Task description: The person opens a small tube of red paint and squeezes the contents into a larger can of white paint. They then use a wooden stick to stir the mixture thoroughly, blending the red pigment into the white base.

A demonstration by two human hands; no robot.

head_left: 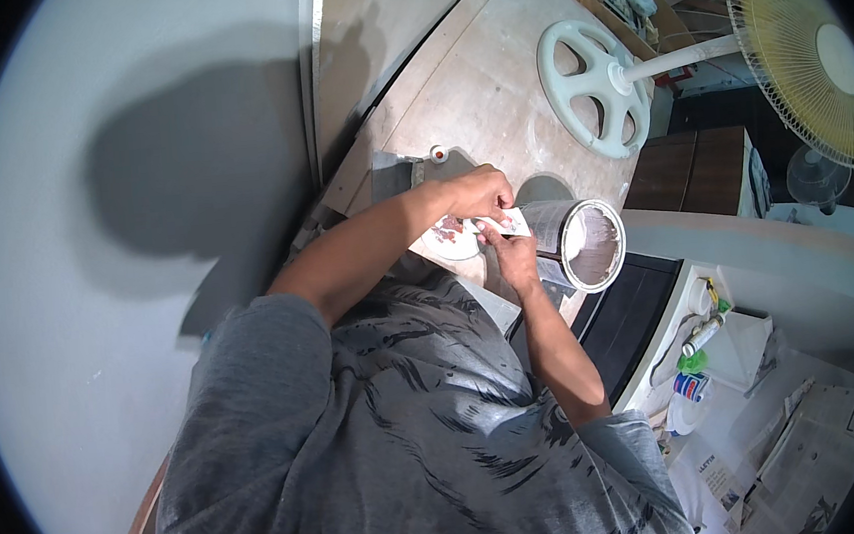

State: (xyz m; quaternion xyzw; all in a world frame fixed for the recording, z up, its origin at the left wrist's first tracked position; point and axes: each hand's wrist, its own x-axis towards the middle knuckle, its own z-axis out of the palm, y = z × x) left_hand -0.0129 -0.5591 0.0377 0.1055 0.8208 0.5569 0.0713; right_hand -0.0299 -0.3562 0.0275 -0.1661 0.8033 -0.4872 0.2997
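Over the near part of the worktable [493,91], my two hands are close together at a small, flat white piece [516,223]. My left hand [480,195] reaches in from the left, fingers bent down and closed on the piece's upper side. My right hand [512,252] pinches it from below with thumb and fingers. What the piece is made of is too small to tell. Just left of the fingers lies a pale rounded thing with red-brown patches [447,233], partly hidden by my left forearm. Right beside my right hand, a large paint can [594,246] with a whitish, smeared inside leans toward me.
A small white round container [438,154] and a grey sheet [392,175] lie beyond my left forearm. The white base [594,88] of a standing fan [806,51] rests on the far tabletop. At right are brown drawers [686,174] and a shelf with tubes [703,336].
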